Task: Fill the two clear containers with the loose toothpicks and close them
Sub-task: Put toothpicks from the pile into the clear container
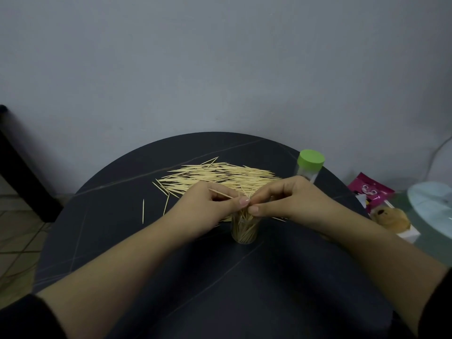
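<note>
Watching the head view from my remote station, I saw only the person's arms and hands. The left hand (215, 204) and the right hand (286, 204) were bare, and both forearms were uncovered from the wrist almost to the elbow. The left sleeve (27, 316) was plain black fabric, its edge crossing the arm in a soft curve. The right sleeve (440, 309) was the same black cloth, cut off by the frame's edge. Both were too dark for me to make out any seam or print. The left thumbnail (243, 201) and the right thumbnail (253, 208) were short and rounded, with a faint sheen.
</note>
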